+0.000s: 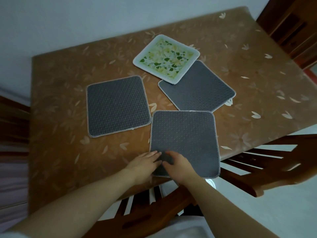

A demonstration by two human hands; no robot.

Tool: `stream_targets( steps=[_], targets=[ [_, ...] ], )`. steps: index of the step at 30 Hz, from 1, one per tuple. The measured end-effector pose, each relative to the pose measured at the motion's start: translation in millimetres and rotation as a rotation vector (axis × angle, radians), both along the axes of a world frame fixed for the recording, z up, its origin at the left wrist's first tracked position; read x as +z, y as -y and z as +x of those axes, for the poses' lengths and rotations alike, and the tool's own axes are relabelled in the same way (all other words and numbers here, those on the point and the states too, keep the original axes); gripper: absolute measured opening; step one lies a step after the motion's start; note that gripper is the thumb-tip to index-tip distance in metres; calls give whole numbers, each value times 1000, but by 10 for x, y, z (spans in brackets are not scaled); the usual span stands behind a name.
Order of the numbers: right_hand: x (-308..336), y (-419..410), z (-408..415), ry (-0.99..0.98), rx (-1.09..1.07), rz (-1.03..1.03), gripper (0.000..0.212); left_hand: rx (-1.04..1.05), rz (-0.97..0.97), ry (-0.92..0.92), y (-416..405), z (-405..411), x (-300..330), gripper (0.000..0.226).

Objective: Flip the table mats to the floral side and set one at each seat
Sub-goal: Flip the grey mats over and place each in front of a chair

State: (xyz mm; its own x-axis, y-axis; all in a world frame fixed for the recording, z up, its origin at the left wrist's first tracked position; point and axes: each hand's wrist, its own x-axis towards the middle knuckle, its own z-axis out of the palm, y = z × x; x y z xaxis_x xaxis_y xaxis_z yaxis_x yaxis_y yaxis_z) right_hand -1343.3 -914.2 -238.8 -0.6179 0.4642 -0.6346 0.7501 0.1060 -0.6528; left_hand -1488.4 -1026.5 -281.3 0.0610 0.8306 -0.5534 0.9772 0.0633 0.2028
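Note:
Several square mats lie on the brown table (pixel 60 79). Three show their dark grey backs: the near mat (pixel 185 138) at the front edge, a left mat (pixel 116 105), and a right mat (pixel 200 88). A fourth mat (pixel 166 58) lies floral side up at the back, its corner overlapping the right mat. My left hand (pixel 145 162) lies flat with straight fingers touching the near mat's left front corner. My right hand (pixel 176 164) rests on the same corner with its fingers curled down on the fabric; a grip cannot be made out.
A wooden chair (pixel 154 210) stands right in front of me at the table's near edge. A second chair (pixel 267 162) stands at the right side and another (pixel 295 26) at the far right. A pale wall lies behind the table.

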Motion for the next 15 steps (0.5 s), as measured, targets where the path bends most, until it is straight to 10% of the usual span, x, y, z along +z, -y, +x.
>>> stream_targets(
  steps=[15],
  targets=[
    [-225,151,88,272,431,336,77,-89,134,-22,121,-88,-152,53]
  ],
)
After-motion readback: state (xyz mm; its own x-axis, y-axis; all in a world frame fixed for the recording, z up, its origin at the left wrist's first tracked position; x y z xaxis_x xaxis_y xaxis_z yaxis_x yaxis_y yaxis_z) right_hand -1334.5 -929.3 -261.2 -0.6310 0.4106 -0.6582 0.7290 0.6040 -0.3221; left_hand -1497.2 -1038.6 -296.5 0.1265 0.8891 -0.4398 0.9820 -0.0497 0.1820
